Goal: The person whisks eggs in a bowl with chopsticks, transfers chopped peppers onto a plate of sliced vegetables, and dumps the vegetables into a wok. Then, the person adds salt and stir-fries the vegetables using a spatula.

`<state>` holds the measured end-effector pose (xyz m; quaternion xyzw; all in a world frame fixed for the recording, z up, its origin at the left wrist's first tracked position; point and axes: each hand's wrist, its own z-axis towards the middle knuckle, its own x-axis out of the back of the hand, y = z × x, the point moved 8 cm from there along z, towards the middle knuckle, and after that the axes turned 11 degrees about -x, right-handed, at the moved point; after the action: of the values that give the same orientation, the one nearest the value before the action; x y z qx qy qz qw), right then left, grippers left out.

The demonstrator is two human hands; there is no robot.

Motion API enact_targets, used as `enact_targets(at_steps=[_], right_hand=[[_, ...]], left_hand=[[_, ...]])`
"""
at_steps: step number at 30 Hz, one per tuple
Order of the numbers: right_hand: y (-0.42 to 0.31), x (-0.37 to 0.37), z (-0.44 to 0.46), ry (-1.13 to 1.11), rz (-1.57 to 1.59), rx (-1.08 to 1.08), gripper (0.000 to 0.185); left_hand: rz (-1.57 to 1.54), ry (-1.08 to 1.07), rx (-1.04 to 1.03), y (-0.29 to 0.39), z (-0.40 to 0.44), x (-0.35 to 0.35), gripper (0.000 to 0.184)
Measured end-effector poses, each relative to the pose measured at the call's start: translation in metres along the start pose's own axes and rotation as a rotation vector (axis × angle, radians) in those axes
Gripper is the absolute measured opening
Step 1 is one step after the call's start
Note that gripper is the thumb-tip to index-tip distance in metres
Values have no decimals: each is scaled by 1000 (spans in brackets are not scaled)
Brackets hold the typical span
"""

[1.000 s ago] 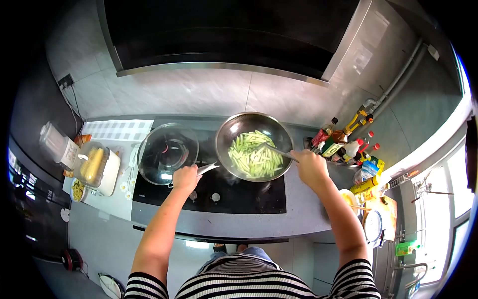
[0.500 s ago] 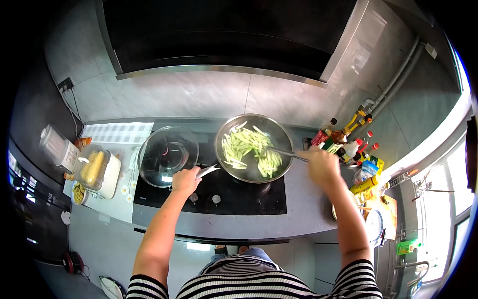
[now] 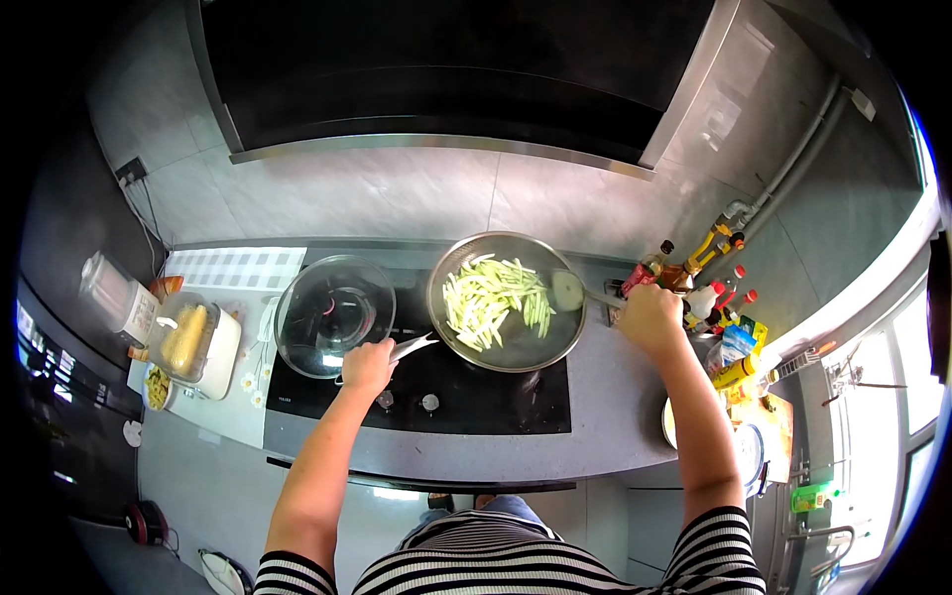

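Note:
My left hand point(image 3: 368, 366) is closed round the handle of a wide metal frying pan point(image 3: 535, 354) on the cooktop point(image 3: 496, 402). Pale green vegetable strips point(image 3: 492, 300) lie heaped in the left and middle of the pan. In my right hand point(image 3: 650, 315) is the handle of a spatula point(image 3: 568, 291), whose broad blade rests inside the pan at its right side, apart from most of the strips. A glass lid point(image 3: 335, 317) lies left of the pan, just beyond my left hand.
Sauce bottles point(image 3: 684, 273) crowd the counter at right, beyond my right hand. A cutting board point(image 3: 781, 431) and a white bowl point(image 3: 746, 451) are nearer. At left stand a white appliance holding corn point(image 3: 184, 339), a bowl of food point(image 3: 157, 387) and a blender point(image 3: 109, 288). The range hood point(image 3: 446, 139) hangs above.
The spatula blade has moved from among the strips to the pan's right side, and my right hand has shifted slightly right. The strips now sit more together toward the left.

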<state>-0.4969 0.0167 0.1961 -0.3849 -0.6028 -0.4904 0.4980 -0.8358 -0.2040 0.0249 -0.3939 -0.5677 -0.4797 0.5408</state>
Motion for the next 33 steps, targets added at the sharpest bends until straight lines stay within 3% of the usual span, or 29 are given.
enact_targets(at_steps=[2,4,6,9,14,18,20,25,31,33], right_hand=[[-5,-42,23,-49,-76,10,24],[-16,-98,50,-232,203,30,34],[-22,-141,64,-247,514,171,33],[-15,-105,31,-71,446,214,26],[16,-35,17,38,441,245,23],[5,-60,63,32,342,70,22],[-22,-68,79,-27,454,108,22],[-83,-33,65,-105,444,331,21],[-91,-15,29,192,433,715,28],[-83,-15,12,179,312,693,33]], left_hand=[[4,-5,8,0,1,0,30],[12,2,8,0,1,0,29],[19,-2,5,1,1,-1,29],[29,-13,5,-1,0,-3,29],[27,-9,14,-2,3,-4,28],[28,-13,18,-3,3,-4,27],[34,-20,20,-3,4,-4,27],[50,-38,11,-2,3,-4,26],[52,-21,24,-2,2,-3,27],[45,-50,32,-2,1,-3,31]])
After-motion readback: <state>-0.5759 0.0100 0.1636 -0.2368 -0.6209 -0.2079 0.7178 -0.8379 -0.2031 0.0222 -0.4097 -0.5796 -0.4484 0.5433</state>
